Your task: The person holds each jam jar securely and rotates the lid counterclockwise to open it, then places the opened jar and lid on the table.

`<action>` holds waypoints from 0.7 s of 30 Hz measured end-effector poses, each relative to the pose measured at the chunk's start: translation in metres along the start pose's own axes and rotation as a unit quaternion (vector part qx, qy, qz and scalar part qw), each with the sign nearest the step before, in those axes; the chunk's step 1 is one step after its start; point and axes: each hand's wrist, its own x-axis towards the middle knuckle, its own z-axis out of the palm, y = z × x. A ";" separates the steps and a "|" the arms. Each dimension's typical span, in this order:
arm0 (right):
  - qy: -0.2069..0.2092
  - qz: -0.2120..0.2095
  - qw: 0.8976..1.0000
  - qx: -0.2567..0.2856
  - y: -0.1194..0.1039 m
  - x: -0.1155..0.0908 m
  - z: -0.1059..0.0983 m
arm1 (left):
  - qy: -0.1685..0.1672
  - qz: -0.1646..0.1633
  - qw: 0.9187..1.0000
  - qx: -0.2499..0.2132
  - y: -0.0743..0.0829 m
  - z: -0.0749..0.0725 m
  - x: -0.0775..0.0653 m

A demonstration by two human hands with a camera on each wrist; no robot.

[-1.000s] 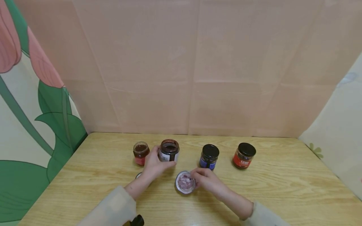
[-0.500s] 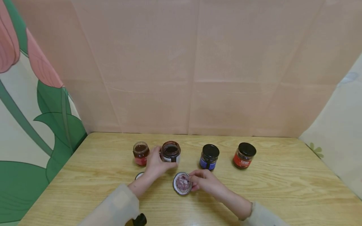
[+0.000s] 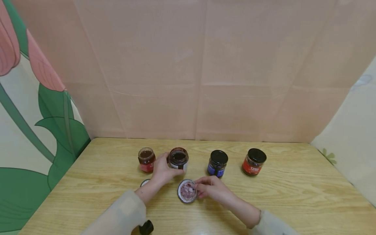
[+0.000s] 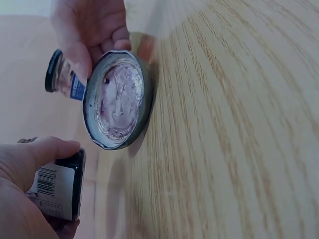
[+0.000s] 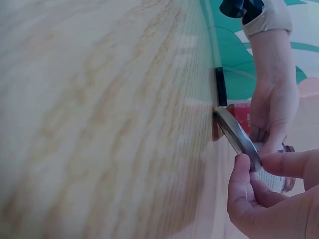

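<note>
My left hand [image 3: 164, 169] grips an uncapped jar of dark jam [image 3: 179, 160], its white barcode label [image 4: 47, 181] showing in the left wrist view. In front of that jar, my right hand [image 3: 214, 189] pinches a jar lid [image 3: 187, 191] by its right edge. The lid's inner side faces up, smeared with purplish jam. In the right wrist view the lid [image 5: 237, 134] is tilted, its far edge low at the tabletop, with thumb and fingers on its near edge. Left of my left hand stands a second uncapped jar [image 3: 146, 160] with a red label.
A blue-labelled jar [image 3: 217, 163] and a red-labelled jar [image 3: 254, 162], both with black lids on, stand to the right on the wooden table [image 3: 293, 186]. Another lid [image 3: 144, 182] lies partly hidden behind my left wrist. A pinkish cloth [image 3: 194, 81] hangs behind the table.
The right hand has brought the lid slightly left, its inner side tilting a little. My left hand and its jar have shifted slightly right and nearer.
</note>
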 end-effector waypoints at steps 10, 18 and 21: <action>0.001 0.020 1.000 0.020 0.002 0.003 0.001 | -0.012 0.002 1.000 0.016 -0.007 0.004 0.003; 0.007 0.030 0.998 0.049 0.004 0.005 0.004 | -0.016 -0.003 1.000 0.021 -0.011 0.006 0.007; 0.004 0.033 0.998 0.052 0.005 0.006 0.004 | -0.016 0.002 1.000 0.027 -0.012 0.007 0.008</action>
